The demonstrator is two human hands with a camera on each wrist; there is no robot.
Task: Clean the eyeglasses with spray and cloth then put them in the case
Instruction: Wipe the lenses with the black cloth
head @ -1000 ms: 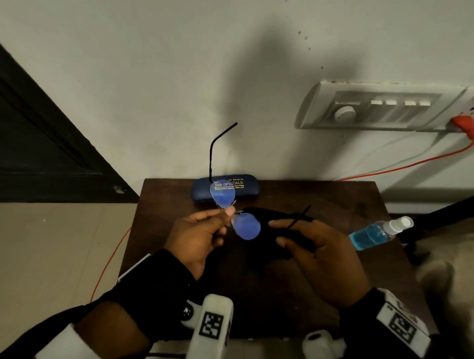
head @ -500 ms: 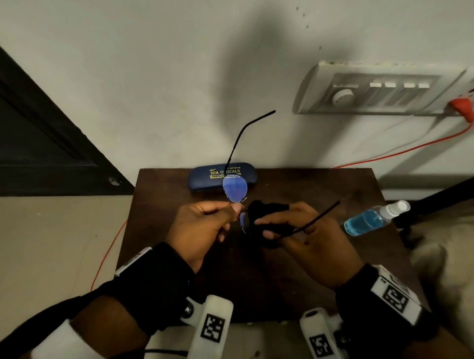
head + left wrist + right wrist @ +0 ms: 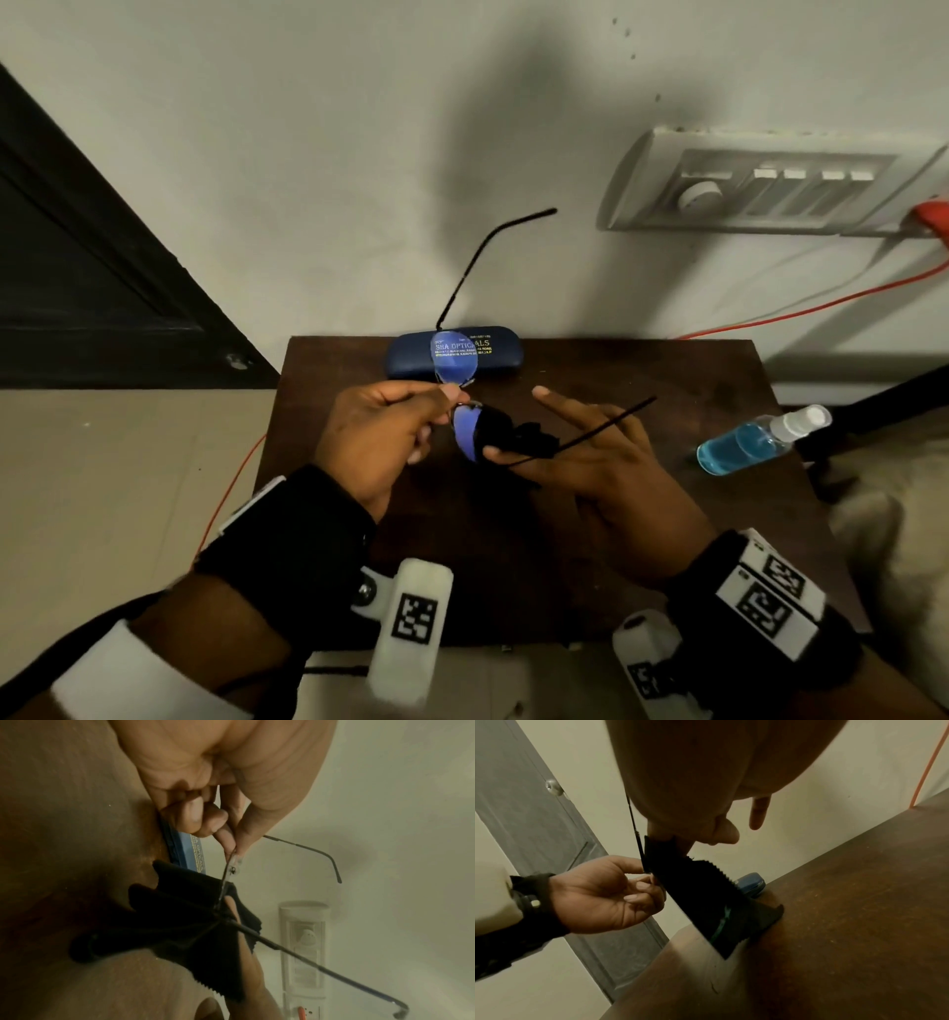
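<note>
Thin black-framed eyeglasses (image 3: 454, 360) are held up over the brown table (image 3: 642, 370). My left hand (image 3: 452, 398) pinches them at the bridge (image 3: 232, 852). The upper lens stands in front of the blue case (image 3: 500, 354), which lies shut at the table's far edge. A black cloth (image 3: 508, 434) wraps the right side of the lower lens (image 3: 464, 434). My right hand (image 3: 518, 437) pinches the cloth against that lens with the thumb (image 3: 495, 453) in front, and its index finger (image 3: 560, 403) points out straight. A spray bottle (image 3: 739, 446) of blue liquid lies on its side to the right.
A wall with a switch panel (image 3: 770, 185) rises just behind the table. An orange cable (image 3: 821, 308) runs from the panel down behind the table. A dark door (image 3: 77, 267) stands at the left, and light fabric (image 3: 893, 514) lies at the right edge.
My right hand's index finger has lifted off the cloth and straightened. The cloth has slid right, so more of the lower lens shows. The left hand keeps its pinch on the bridge.
</note>
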